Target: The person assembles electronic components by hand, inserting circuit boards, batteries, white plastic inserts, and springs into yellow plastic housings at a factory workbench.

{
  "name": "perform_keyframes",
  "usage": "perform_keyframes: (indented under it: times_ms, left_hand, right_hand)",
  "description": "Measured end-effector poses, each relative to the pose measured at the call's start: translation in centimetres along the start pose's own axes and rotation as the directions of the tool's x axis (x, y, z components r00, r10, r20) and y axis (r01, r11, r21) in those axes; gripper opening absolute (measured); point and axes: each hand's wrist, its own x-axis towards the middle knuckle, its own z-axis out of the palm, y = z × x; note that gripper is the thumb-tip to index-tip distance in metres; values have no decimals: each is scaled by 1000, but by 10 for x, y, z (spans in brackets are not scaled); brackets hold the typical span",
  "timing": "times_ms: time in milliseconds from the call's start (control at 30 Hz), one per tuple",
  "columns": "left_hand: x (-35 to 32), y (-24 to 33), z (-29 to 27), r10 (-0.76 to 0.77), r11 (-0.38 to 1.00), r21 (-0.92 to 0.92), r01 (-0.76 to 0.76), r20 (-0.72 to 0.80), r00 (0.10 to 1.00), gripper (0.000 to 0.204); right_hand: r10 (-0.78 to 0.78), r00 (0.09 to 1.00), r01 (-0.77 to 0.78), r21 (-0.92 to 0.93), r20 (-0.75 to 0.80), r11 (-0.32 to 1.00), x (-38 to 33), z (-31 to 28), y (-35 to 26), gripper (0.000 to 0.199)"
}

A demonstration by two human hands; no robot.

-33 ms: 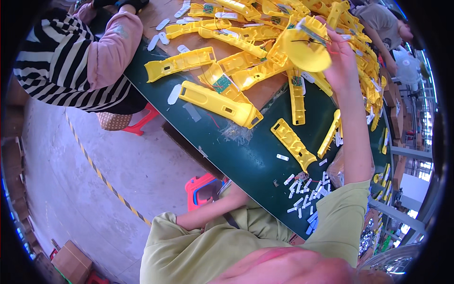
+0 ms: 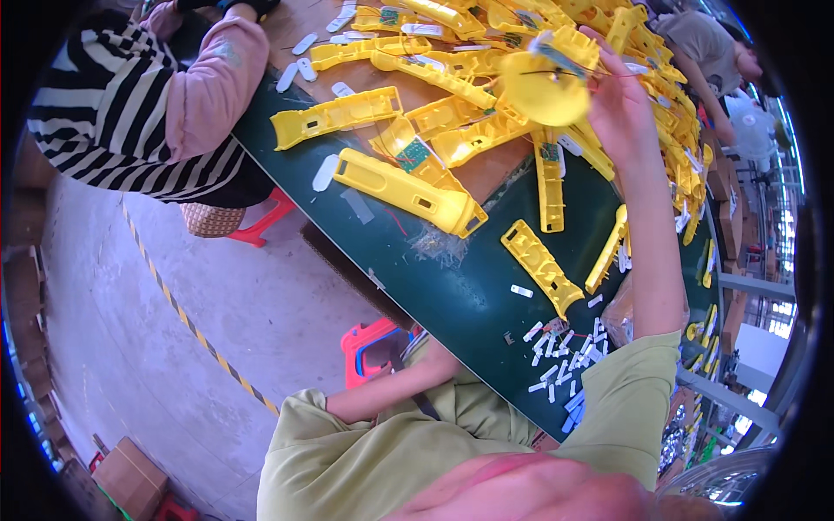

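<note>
Above the table (image 2: 460, 291), yellow casing (image 2: 540, 100) held, left of right-hand fingers (image 2: 607, 56)

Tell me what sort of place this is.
Probably a factory assembly area: many yellow plastic housings, some with green circuit boards, are heaped on a shared worktable, and striped tape marks the floor.

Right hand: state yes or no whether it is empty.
No, the right hand holds a yellow part with a round end, its fingers at the part's right side.
</note>
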Motion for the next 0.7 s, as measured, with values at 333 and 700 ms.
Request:
perform_keyframes:
  times_ms: [333, 700]
  left_hand:
    - [13, 26, -12, -50, 999, -5, 49, -58, 997, 29]
    - [23, 38, -22, -8, 993, 121, 15, -59, 998, 28]
  right_hand:
    - [-441, 894, 361, -709, 78, 606, 83, 73, 95, 47]
    - [-385, 870, 324, -946, 307, -21, 91, 56, 107, 38]
